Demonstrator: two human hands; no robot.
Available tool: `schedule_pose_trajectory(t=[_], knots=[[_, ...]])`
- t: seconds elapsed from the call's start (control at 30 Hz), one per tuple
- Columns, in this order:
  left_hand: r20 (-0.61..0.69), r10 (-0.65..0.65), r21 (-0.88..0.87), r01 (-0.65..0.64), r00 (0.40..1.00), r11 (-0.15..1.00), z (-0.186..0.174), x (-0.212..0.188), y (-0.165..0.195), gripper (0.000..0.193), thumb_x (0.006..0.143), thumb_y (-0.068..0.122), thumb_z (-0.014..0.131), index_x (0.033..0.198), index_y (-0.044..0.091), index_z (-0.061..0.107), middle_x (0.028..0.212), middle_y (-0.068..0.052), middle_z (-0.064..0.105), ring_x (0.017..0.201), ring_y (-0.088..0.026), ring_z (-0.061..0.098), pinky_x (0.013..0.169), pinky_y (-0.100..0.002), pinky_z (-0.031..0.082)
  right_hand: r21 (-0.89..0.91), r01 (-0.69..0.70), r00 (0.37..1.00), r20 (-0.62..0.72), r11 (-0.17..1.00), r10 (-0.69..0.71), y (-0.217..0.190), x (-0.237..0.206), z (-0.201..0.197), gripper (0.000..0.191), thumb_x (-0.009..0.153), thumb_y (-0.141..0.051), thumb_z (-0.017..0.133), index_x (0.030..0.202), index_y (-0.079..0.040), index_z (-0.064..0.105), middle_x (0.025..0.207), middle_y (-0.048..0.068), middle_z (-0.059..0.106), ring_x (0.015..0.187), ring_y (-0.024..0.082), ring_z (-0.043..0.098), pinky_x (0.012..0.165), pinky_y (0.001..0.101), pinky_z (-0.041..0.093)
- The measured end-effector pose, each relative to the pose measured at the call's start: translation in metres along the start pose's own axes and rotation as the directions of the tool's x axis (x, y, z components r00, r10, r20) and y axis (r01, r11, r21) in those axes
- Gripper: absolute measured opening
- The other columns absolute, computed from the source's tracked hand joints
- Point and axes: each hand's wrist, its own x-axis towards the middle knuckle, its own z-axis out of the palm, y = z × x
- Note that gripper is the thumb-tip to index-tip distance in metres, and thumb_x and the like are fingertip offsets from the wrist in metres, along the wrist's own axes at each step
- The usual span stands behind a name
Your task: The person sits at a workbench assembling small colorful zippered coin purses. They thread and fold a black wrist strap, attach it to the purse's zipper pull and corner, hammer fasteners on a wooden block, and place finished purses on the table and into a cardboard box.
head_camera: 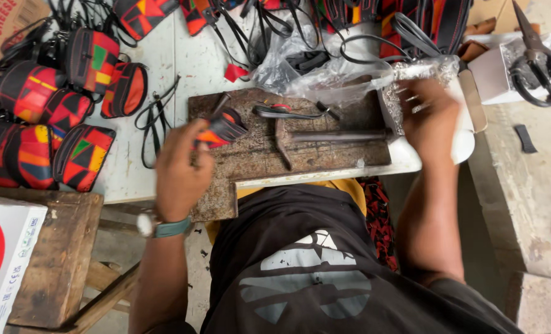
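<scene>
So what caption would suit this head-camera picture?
Left hand holds a colourful strap piece on a worn wooden block beside a hammer; right hand reaches a clear bag.

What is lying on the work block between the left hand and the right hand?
In the head view, a hammer lies on the rusty block between the left hand, which holds a small colourful pouch, and the right hand. A black strap lies just above it.

Right hand (429,117) is motion-blurred over the plastic bag (325,74), so can't tell what the fingers have, if anything. Left hand (179,167) covers most of the pouch (223,128) it grips. Carton (3,260) and scissors (535,62) run off the frame edges. Strap pile (275,18) up top is cut off too.
</scene>
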Motion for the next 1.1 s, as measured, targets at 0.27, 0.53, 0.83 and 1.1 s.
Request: schedule_pose_trajectory(t=[0.27, 0.53, 0.83, 1.1], knots=[[0.077, 0.084, -0.097, -0.076, 0.993, 0.992, -0.01, 0.005, -0.005, 0.037, 0.089, -0.002, 0.063, 0.125, 0.001, 0.067, 0.122, -0.018, 0.067, 0.111, -0.034, 0.068, 0.095, -0.043, 0.056, -0.665, 0.211, 0.959, 0.282, 0.716, -0.02, 0.082, 0.051, -0.009, 0.012, 0.085, -0.025, 0.079, 0.096, -0.021, 0.081, 0.099, 0.007, 0.072, 0.095, 0.033, 0.066, 0.077, 0.0434, 0.056], [-0.232, -0.081, -0.334, -0.001, 0.969, 0.943, 0.04, 0.006, -0.013, 0.024, 0.096, 0.007, 0.08, 0.114, 0.0, 0.065, 0.119, -0.016, 0.07, 0.102, -0.022, 0.07, 0.088, -0.033, 0.058, -0.676, 0.184, 0.954, 0.297, 0.714, 0.035, 0.084, 0.043, -0.006, 0.012, 0.099, -0.025, 0.071, 0.095, -0.016, 0.077, 0.11, 0.006, 0.072, 0.103, 0.031, 0.066, 0.083, 0.0448, 0.055], [-0.136, -0.239, -0.403, 0.167, 0.961, 0.9, 0.044, 0.007, -0.015, 0.035, 0.093, 0.01, 0.079, 0.12, 0.0, 0.059, 0.107, -0.011, 0.074, 0.089, -0.014, 0.072, 0.079, -0.027, 0.059, -0.666, 0.198, 0.94, 0.338, 0.719, 0.055, 0.08, 0.051, -0.008, 0.015, 0.101, -0.03, 0.073, 0.097, -0.016, 0.077, 0.109, 0.007, 0.071, 0.104, 0.031, 0.068, 0.083, 0.0451, 0.056], [-0.226, -0.153, -0.388, 0.055, 0.962, 0.92, 0.044, 0.012, -0.011, 0.031, 0.098, 0.012, 0.079, 0.119, -0.001, 0.06, 0.111, -0.012, 0.073, 0.092, -0.013, 0.068, 0.084, -0.028, 0.057, -0.618, 0.152, 0.945, 0.32, 0.772, 0.07, 0.077, 0.055, -0.023, 0.01, 0.099, -0.025, 0.071, 0.1, -0.018, 0.078, 0.097, 0.009, 0.076, 0.081, 0.032, 0.071, 0.073, 0.0455, 0.057]])
